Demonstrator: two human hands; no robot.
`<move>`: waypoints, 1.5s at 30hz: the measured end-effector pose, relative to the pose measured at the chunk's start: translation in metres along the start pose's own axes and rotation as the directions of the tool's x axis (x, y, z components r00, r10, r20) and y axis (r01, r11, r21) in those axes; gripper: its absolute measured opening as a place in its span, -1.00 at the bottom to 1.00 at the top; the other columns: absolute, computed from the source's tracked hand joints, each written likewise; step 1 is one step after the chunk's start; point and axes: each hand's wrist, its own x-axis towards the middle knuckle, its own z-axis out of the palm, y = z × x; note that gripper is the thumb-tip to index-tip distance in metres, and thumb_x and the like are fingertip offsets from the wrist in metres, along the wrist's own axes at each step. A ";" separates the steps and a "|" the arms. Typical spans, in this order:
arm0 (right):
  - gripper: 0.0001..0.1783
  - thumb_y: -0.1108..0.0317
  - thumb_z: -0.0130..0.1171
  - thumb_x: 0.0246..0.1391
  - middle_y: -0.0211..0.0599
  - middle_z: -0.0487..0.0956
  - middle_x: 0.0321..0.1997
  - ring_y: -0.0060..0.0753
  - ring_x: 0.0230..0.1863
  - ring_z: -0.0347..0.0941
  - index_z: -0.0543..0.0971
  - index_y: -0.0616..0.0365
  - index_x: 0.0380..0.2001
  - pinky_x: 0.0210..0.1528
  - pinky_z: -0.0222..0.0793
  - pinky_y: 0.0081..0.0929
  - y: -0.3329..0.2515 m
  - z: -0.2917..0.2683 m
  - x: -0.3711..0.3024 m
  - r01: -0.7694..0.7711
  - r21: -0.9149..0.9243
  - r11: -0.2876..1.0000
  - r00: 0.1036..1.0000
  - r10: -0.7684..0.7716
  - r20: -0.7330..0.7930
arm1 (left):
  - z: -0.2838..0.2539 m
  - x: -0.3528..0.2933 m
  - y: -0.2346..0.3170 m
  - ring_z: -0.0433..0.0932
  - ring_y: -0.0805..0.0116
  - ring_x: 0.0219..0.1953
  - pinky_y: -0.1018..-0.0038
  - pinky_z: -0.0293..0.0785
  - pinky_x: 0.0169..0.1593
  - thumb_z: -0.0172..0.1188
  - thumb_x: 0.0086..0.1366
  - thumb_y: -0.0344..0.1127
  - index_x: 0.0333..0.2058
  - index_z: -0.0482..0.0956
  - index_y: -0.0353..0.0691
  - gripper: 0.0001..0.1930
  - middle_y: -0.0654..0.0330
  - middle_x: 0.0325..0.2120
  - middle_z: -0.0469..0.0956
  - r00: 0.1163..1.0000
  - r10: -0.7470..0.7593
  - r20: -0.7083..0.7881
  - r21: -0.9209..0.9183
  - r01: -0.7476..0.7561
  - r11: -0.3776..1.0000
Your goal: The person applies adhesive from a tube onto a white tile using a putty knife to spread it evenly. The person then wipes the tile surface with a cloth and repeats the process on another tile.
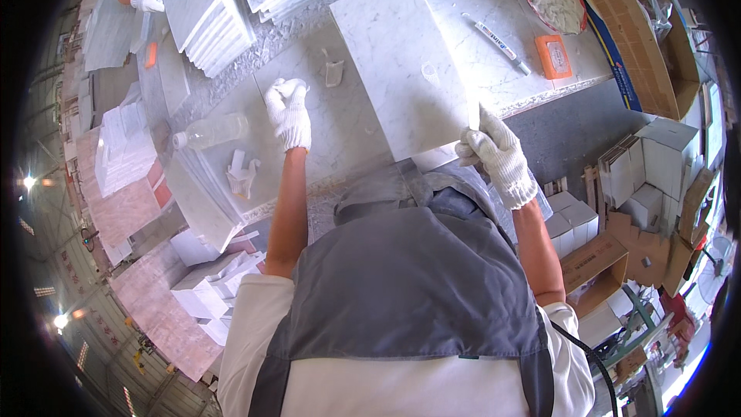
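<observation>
Lower edge of the white marble tile (401,54) hidden behind the grey apron (417,278). Tilted over the marble-topped bench (340,120), gripped at its near right corner by the gloved right hand (498,156), fingers closed. Left hand (289,112) curled loosely on the bench, apart from the tile. Nearby: plastic bottle (210,131), marker (495,41), orange block (553,56), stacked tiles (208,11)

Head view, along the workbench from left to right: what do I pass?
Clear plastic bottle → left hand → marble tile → right hand, gripping the tile's corner → orange block → cardboard box.
</observation>
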 end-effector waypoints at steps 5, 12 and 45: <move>-0.67 0.26 0.23 0.36 -0.42 0.61 -0.25 -0.60 -0.22 0.58 0.58 0.22 0.08 -0.23 0.53 -0.55 0.004 0.008 0.005 -0.138 0.066 0.988 0.990 0.137 0.023 | -0.001 0.001 -0.031 0.52 0.34 0.03 0.37 0.43 0.20 0.40 0.23 -0.41 0.13 0.42 -0.37 -0.47 0.11 -0.04 0.56 0.997 -0.054 -0.053 0.054 0.057 0.997; -0.74 0.20 0.27 0.34 -0.41 0.66 -0.21 -0.53 -0.19 0.63 0.63 0.13 -0.06 -0.20 0.57 -0.53 0.010 0.014 0.009 -0.161 0.209 0.965 0.986 0.164 0.004 | -0.001 -0.006 -0.019 0.46 0.27 0.15 0.34 0.37 0.29 0.39 0.22 -0.38 0.22 0.37 -0.40 -0.38 0.06 0.10 0.48 0.994 -0.100 -0.037 0.078 0.103 0.992; -0.69 0.32 0.25 0.33 -0.30 0.68 -0.26 -0.51 -0.26 0.63 0.63 0.29 0.03 -0.17 0.64 -0.51 -0.011 0.037 0.009 -0.150 -0.104 0.983 0.988 0.154 0.026 | 0.047 -0.077 0.150 0.62 0.37 -0.12 0.39 0.52 -0.03 0.23 0.40 -0.24 -0.10 0.66 -0.25 -0.77 0.10 -0.18 0.67 0.497 -0.006 0.868 0.173 -0.291 0.941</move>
